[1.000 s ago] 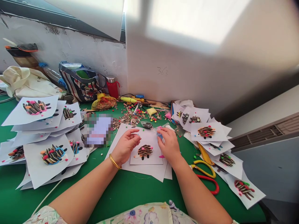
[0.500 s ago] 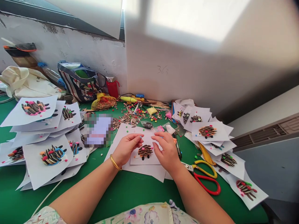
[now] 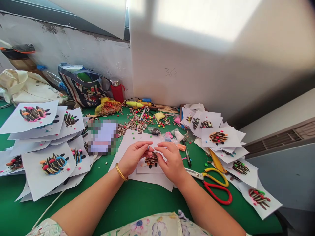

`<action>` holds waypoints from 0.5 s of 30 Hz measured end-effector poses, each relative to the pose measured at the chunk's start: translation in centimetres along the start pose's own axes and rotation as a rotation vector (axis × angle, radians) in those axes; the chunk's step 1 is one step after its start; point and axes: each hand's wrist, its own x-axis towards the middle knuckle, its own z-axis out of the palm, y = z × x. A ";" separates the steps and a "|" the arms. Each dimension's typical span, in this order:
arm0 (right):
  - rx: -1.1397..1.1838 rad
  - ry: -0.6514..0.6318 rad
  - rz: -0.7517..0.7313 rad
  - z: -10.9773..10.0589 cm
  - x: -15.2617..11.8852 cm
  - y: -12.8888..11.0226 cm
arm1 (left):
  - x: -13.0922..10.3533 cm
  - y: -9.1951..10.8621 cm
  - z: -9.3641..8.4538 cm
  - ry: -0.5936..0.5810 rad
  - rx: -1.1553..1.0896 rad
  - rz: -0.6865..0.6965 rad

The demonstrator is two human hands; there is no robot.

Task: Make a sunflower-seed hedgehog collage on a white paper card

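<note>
My left hand (image 3: 136, 156), with a gold bangle on its wrist, is closed in a pinch. A tiny blue bit, apparently modelling clay (image 3: 148, 148), shows at its fingertips. Facing it, my right hand (image 3: 172, 161) has its fingers curved, with thumb and forefinger apart and nothing plainly between them. Both hands hover over a small white card bearing a hedgehog (image 3: 151, 160) made of striped sunflower seeds, with dark feet. My right hand partly covers this hedgehog. Beneath the card lie larger white sheets (image 3: 159, 181) on the green table.
Stacks of finished hedgehog cards stand left (image 3: 49, 177) and right (image 3: 236, 141). Scissors (image 3: 216, 186) with red and yellow handles and a black pen (image 3: 187, 157) lie right. Loose seeds (image 3: 135, 124) spread behind the sheets; a blurred-out phone (image 3: 102, 137) and a cable are left.
My right hand has come slightly closer to my left and lower, its fingers now covering more of the hedgehog. The blue bit at my left fingertips shows less clearly.
</note>
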 end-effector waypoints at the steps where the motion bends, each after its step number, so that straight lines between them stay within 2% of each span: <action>1: 0.004 0.005 -0.002 0.0 0.0 0.0 | 0.0 0.0 -0.1 -0.001 0.020 0.002; 10: 0.013 0.015 -0.014 0.0 0.0 0.0 | 0.0 -0.1 -0.2 0.014 0.165 0.095; 15: 0.016 0.021 -0.019 -0.1 -0.1 0.1 | -0.1 0.0 -0.1 -0.009 -0.037 0.014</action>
